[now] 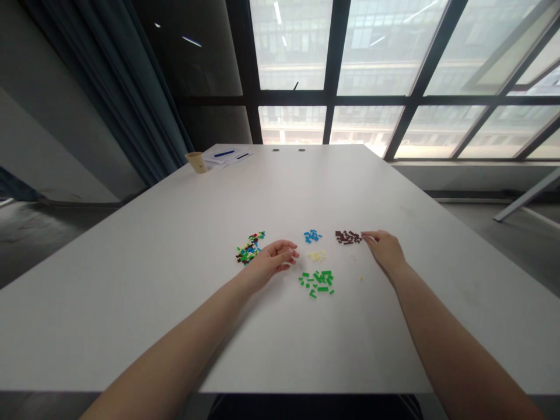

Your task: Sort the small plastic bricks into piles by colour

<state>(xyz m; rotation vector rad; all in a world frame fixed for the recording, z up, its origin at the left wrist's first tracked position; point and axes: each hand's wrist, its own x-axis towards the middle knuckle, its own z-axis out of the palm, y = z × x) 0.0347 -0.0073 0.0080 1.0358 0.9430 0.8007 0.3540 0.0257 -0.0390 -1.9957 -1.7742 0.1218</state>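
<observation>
Small toy bricks lie in piles on the white table. A mixed-colour pile is at the left, a blue pile and a dark brown pile further back, a pale yellow pile in the middle and a green pile nearest me. My left hand rests between the mixed pile and the yellow pile, fingers curled together, contents hidden. My right hand reaches to the brown pile, fingertips pinched at its right edge.
A paper cup stands at the far left corner beside papers with a blue pen. Two tiny loose pale bricks lie right of the green pile. Large windows and a dark curtain stand behind the table.
</observation>
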